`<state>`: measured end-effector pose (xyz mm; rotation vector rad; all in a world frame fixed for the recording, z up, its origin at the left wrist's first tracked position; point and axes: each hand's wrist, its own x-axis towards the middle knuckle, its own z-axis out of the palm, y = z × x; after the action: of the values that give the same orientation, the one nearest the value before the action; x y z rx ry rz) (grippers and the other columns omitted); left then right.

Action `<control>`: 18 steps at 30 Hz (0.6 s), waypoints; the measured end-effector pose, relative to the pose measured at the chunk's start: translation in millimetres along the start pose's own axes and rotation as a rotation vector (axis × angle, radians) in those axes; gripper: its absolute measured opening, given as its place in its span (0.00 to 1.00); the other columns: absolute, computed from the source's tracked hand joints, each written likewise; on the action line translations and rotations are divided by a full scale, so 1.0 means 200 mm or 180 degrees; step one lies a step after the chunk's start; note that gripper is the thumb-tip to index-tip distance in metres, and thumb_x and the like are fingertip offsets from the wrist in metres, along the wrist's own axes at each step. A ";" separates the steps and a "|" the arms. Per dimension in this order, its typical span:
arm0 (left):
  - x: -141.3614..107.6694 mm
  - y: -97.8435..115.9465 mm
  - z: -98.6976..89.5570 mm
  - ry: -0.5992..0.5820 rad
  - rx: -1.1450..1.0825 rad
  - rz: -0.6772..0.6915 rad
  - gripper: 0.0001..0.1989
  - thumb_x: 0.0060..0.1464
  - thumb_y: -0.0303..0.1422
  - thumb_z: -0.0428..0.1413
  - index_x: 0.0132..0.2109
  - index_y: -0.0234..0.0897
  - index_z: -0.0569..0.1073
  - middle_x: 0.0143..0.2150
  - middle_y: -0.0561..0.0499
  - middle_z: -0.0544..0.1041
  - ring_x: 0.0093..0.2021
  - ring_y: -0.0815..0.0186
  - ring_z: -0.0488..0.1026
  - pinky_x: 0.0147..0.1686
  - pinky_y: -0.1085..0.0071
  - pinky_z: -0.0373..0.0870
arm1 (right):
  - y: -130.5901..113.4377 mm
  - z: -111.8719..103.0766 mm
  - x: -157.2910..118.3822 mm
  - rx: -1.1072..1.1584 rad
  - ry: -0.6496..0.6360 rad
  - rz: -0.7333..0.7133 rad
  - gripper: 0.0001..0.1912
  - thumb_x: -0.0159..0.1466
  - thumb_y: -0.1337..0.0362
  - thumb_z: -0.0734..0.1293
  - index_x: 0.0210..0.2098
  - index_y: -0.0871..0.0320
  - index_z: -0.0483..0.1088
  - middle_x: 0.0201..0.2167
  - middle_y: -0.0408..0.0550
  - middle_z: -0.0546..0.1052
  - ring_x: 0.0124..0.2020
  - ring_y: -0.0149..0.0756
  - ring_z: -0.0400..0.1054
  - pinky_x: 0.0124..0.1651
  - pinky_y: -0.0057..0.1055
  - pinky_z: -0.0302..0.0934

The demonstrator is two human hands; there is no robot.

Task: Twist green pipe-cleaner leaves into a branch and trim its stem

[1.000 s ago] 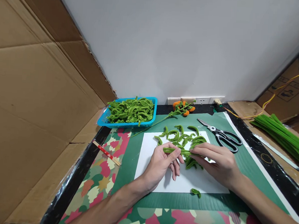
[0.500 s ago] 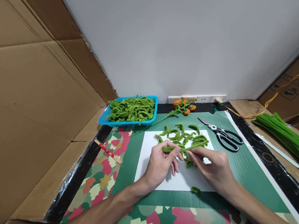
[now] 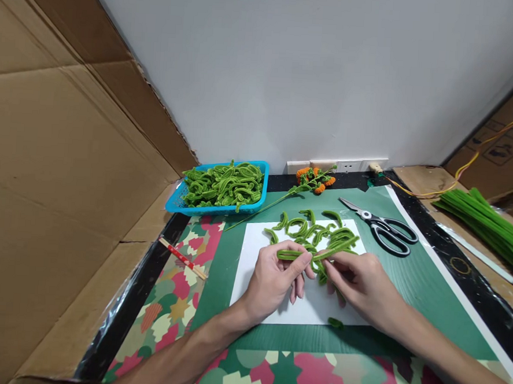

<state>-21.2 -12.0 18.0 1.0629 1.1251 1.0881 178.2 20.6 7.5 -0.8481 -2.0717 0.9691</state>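
Note:
Above a white sheet of paper (image 3: 250, 296), my left hand (image 3: 272, 280) pinches a folded green pipe cleaner (image 3: 289, 255) between thumb and fingers. The pipe cleaner runs to the right, toward my right hand (image 3: 359, 279). My right hand's thumb and fingers are closed at the crossing near the middle of the pipe cleaner; the exact contact is partly hidden. Curved green pieces (image 3: 298, 227) lie on the paper just behind both hands. One small green piece (image 3: 335, 322) lies at the paper's front edge, below my right hand.
A blue basket (image 3: 262, 201) heaped with green pieces stands at the back left. Beside it lies a stem with orange flowers (image 3: 320, 189). Black-handled scissors (image 3: 393, 235) are at the right, wrapped chopsticks (image 3: 183, 257) at the left, and long green stems (image 3: 489, 226) at the far right.
The view has shifted slightly. My right hand's fingers have moved a little around the pipe cleaner, while my left hand keeps its pinch.

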 end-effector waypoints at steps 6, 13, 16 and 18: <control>0.00 0.00 0.01 0.0089 0.0020 -0.0013 0.20 0.61 0.47 0.67 0.40 0.33 0.76 0.29 0.50 0.81 0.16 0.72 0.72 0.13 0.78 0.68 | 0.08 0.04 -0.05 -0.1731 0.0550 -0.0935 0.17 0.75 0.70 0.61 0.33 0.57 0.77 0.19 0.42 0.75 0.16 0.29 0.63 0.22 0.31 0.51; 0.00 0.01 0.01 0.0131 0.0041 0.0030 0.20 0.62 0.49 0.65 0.38 0.33 0.76 0.29 0.50 0.81 0.16 0.72 0.71 0.13 0.78 0.67 | 0.02 0.00 -0.04 -0.2081 0.0803 -0.1283 0.11 0.72 0.75 0.64 0.39 0.58 0.78 0.24 0.42 0.78 0.22 0.31 0.69 0.28 0.31 0.56; -0.02 -0.01 0.02 0.0209 0.0259 0.0144 0.17 0.64 0.46 0.65 0.40 0.34 0.77 0.30 0.50 0.81 0.18 0.72 0.71 0.15 0.78 0.67 | 0.00 0.00 -0.03 -0.2125 0.0819 -0.1243 0.10 0.72 0.73 0.66 0.35 0.57 0.77 0.22 0.41 0.76 0.21 0.30 0.68 0.28 0.33 0.55; -0.04 -0.02 0.02 0.0225 0.0444 0.0231 0.15 0.65 0.44 0.65 0.41 0.34 0.78 0.30 0.50 0.82 0.19 0.73 0.71 0.17 0.78 0.68 | -0.01 0.01 -0.03 -0.2109 0.0815 -0.1198 0.11 0.72 0.71 0.67 0.34 0.57 0.77 0.22 0.41 0.75 0.21 0.30 0.68 0.28 0.33 0.54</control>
<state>-18.3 -19.8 15.7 1.1898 1.2415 1.1246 180.0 14.6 6.6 -0.7966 -2.2256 -0.0447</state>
